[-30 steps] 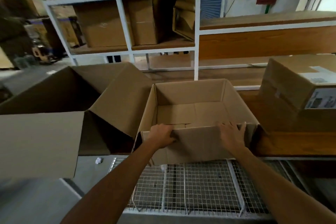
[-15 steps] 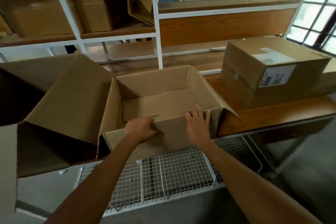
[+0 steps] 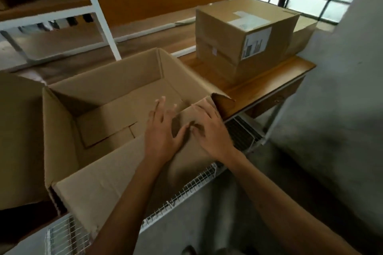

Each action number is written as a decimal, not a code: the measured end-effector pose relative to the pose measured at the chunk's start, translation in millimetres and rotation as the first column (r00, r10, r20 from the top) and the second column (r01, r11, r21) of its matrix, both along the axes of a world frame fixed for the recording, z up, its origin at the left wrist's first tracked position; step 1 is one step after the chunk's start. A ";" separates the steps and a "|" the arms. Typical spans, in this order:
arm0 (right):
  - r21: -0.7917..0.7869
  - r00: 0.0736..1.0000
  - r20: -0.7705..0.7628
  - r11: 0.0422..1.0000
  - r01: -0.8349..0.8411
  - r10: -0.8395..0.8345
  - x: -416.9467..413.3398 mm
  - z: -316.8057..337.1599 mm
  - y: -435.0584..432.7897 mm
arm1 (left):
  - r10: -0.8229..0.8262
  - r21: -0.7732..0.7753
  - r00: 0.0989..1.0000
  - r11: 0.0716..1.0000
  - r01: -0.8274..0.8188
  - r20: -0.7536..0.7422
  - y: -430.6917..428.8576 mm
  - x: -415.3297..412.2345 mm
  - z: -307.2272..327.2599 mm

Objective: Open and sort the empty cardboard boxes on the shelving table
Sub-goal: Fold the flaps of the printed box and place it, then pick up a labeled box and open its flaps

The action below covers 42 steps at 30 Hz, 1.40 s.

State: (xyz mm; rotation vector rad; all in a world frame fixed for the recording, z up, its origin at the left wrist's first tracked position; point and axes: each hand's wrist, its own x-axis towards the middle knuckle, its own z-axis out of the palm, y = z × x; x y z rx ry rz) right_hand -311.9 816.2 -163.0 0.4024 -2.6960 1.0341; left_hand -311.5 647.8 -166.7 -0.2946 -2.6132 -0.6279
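Wire rack (image 3: pixel 182 192) nearest. Open empty cardboard box (image 3: pixel 116 97) on shelving table (image 3: pixel 267 83), near flap folded out. Left hand (image 3: pixel 163 130), right hand (image 3: pixel 209 128) fingers spread, flat on that flap. Sealed labelled box (image 3: pixel 244 35) beyond, right.

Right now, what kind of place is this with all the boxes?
Probably a warehouse or packing room: a closed box with a shipping label, an open empty cardboard box on a wooden table, and white shelving behind.
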 end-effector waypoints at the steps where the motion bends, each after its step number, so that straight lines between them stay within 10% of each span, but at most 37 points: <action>1: -0.028 0.999 0.013 0.999 0.036 -0.036 2.9 2.3 10.8 | -0.030 0.020 1.000 0.999 0.030 0.001 11.2 -1.3 0.8; 12: -0.068 0.952 0.037 0.949 0.307 -0.305 -10.0 -1.2 163.6 | -0.178 0.162 0.983 0.972 0.170 0.041 134.0 -42.7 12.3; 25: -0.218 0.975 0.058 0.950 0.222 -0.215 -104.1 7.4 342.1 | -0.081 0.186 0.995 0.980 0.070 0.052 326.5 -116.3 23.9; 42: -0.183 0.983 -0.017 0.967 0.179 -0.185 -304.7 37.1 391.1 | 0.075 0.302 0.988 0.953 -0.030 -0.137 367.2 -287.0 63.6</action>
